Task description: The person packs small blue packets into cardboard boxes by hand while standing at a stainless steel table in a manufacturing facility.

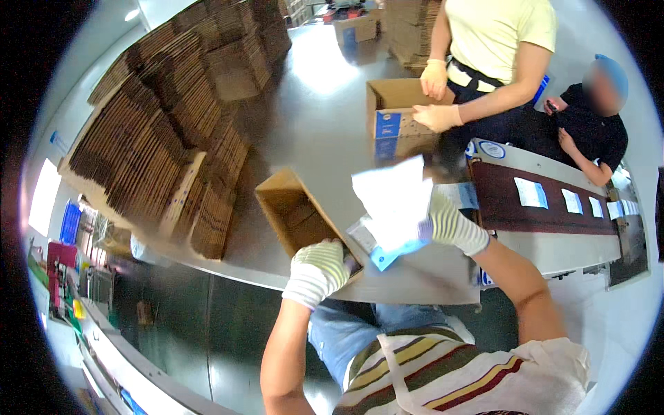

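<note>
**Gloved fingers on carton and packets**

Fingers of the left hand, in a striped knit glove, curl closed over the near rim of an open cardboard carton lying on its side on the steel table. The right hand, gloved alike, pinches a sheaf of white and blue flat packets, held just beyond the carton's mouth. Past those fingers, another person's hands rest on a second open box. Stacks of flattened cartons rise left of the left-hand fingers.
</note>
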The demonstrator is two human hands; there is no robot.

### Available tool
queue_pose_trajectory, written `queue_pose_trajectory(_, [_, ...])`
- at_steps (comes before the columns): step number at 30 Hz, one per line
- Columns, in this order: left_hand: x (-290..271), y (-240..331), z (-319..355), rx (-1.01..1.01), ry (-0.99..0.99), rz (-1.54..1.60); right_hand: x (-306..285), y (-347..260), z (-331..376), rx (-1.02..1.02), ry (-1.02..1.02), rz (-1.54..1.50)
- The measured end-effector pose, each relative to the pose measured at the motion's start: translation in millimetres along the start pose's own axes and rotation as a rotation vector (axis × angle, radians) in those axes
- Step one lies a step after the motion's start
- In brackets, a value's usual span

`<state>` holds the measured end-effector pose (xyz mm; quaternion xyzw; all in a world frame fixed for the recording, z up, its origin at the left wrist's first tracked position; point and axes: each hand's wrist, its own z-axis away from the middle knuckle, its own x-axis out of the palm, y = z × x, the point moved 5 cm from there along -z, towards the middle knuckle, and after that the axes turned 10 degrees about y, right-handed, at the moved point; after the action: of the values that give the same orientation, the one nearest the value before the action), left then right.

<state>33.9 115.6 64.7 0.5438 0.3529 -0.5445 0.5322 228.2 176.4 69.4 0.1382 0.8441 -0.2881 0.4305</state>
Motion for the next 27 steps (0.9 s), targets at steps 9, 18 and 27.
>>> queue_pose_trajectory(9, [19.6,-10.1,-0.8,0.083,0.256,0.050,107.0,-48.6,-124.9,0.039,0.044,-0.204])
queue_pose_trajectory(18, [-87.7,-48.3,9.0,0.243,1.109,0.153,120.9,-39.3,-112.4,-0.109,-0.314,0.279])
queue_pose_trajectory(27, [-7.0,-69.3,-72.0,-0.003,0.200,-0.539,-16.0,1.9,-34.7,0.185,0.366,-0.264])
